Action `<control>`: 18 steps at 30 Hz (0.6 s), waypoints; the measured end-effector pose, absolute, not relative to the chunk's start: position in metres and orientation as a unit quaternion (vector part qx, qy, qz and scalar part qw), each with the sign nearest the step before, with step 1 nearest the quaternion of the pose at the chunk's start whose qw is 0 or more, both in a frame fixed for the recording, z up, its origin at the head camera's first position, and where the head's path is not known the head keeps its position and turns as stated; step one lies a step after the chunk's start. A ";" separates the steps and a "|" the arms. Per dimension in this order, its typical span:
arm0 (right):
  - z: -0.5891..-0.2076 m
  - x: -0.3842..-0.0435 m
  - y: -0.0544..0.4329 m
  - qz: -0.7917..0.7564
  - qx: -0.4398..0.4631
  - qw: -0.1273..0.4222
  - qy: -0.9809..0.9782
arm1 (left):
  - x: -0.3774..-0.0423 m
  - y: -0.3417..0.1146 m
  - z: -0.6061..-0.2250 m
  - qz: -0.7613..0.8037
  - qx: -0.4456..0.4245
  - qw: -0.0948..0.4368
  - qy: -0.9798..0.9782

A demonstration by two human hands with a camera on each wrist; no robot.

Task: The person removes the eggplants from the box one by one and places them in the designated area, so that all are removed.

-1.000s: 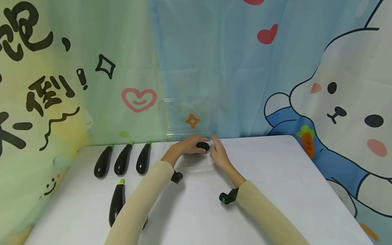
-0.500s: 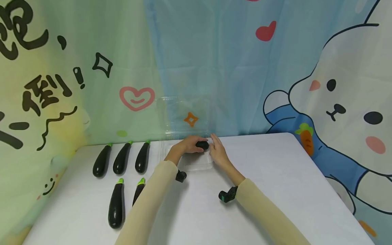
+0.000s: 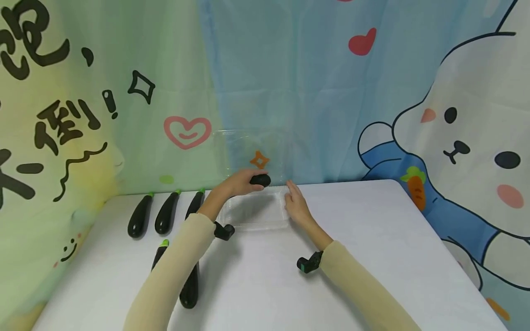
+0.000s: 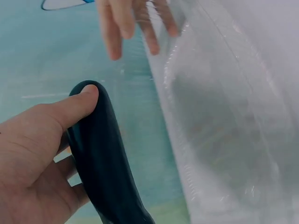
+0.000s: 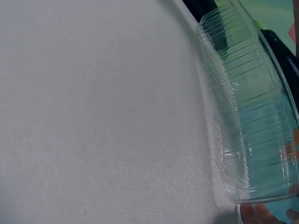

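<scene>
My left hand [image 3: 239, 183] grips a dark eggplant [image 3: 261, 179] above the back part of a clear plastic box [image 3: 261, 220]. In the left wrist view the thumb lies over the rounded end of that eggplant [image 4: 105, 154], fingers behind it; its other end runs out of frame. The box stands on the table with its clear lid [image 3: 232, 138] raised at the back. At the box's right side is my right hand [image 3: 296, 204], fingers extended. The right wrist view shows its fingertips [image 5: 254, 214] at a corner of the box [image 5: 261, 130].
Three eggplants lie in a row at the back left: one at the outer end [image 3: 140, 216], a middle one [image 3: 167, 214] and one partly behind the left arm [image 3: 195, 202]. Two nearer eggplants [image 3: 189, 289] are partly covered by the left sleeve [image 3: 165, 276]. A printed curtain [image 3: 323, 115] hangs behind the table.
My left hand has lifted the eggplant up and leftward from low in the box's right part. The right hand stays at the box's right side.
</scene>
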State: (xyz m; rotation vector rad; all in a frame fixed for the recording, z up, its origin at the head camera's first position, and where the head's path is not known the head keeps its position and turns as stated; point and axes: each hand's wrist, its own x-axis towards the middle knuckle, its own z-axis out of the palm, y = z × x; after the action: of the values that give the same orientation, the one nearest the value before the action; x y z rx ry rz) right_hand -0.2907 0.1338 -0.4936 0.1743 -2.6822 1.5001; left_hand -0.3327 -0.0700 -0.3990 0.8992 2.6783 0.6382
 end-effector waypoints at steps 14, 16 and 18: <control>-0.494 -0.290 0.134 0.491 0.061 0.039 -0.868 | -0.269 -0.105 -0.379 0.209 0.332 0.038 0.919; -0.494 -0.289 0.134 0.491 0.061 0.041 -0.868 | -0.252 -0.115 -0.382 0.247 0.314 0.031 0.916; -0.493 -0.289 0.134 0.491 0.059 0.043 -0.868 | -0.234 -0.128 -0.385 0.292 0.294 0.025 0.910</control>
State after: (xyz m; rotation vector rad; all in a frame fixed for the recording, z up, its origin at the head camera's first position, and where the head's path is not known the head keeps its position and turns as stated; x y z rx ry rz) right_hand -0.2891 0.1341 -0.4934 0.1818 -2.6549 1.5034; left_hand -0.2340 -0.1278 -0.3847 0.9077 2.8140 0.9018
